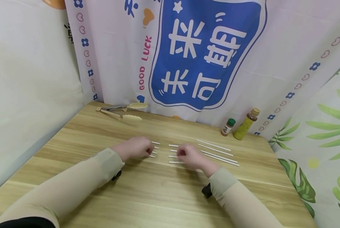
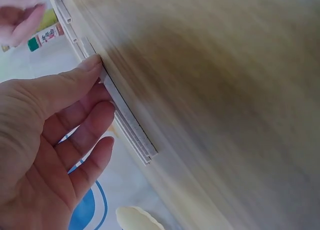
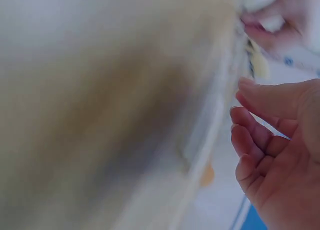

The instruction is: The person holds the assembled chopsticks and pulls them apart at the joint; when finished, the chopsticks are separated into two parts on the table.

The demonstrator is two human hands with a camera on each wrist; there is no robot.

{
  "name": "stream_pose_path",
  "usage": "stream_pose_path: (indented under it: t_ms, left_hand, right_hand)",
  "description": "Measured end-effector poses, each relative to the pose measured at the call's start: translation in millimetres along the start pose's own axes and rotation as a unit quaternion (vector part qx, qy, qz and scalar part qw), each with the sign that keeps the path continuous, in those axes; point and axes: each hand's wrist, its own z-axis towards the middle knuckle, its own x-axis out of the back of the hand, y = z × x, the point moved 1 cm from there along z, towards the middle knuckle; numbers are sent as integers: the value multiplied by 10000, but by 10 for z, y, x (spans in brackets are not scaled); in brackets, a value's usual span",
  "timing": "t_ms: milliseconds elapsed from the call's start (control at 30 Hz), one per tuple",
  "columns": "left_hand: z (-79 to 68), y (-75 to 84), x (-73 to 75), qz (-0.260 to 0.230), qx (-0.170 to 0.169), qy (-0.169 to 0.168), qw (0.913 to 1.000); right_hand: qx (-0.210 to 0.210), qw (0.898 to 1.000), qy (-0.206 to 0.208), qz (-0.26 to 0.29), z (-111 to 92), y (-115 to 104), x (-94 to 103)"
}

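Thin white sticks lie in three groups on the wooden table. At the left group [image 1: 156, 143], my left hand [image 1: 137, 148] covers part of the sticks. The left wrist view shows that hand's thumb and forefinger pinching a white stick [image 2: 127, 113] that lies beside others. My right hand [image 1: 191, 155] is over the right ends of the middle group [image 1: 175, 162]. Its fingers [image 3: 250, 140] are loosely bent, a gap stands between thumb and fingertips, and nothing shows in it. The sticks below are blurred in the right wrist view. Longer sticks [image 1: 215, 145] lie to its right.
Cream-tipped tongs [image 1: 121, 111] lie at the back left of the table [image 1: 158, 196]. At the back right stand a small green-capped jar [image 1: 228, 127] and a yellow bottle [image 1: 245, 126]. A printed curtain [image 1: 115, 47] hangs behind the table.
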Motion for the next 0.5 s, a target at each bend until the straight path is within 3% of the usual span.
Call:
stream_pose_path:
  t_ms: [100, 233, 367, 500]
  left_hand:
    - [5, 3, -4, -24, 56, -39, 10000]
    - [-1, 3, 1, -16, 172, -61, 9998]
    - [0, 12, -2, -44, 179, -91, 9998]
    - [7, 18, -7, -66, 182, -80, 9998]
  right_hand:
    - [-514, 9980, 278, 227, -57, 176, 261]
    - [-1182, 9912, 428, 403, -212, 581, 546]
    - [-1714, 9849, 195, 177, -444, 965, 691]
    - [-2024, 9790, -150, -198, -628, 1147, 746]
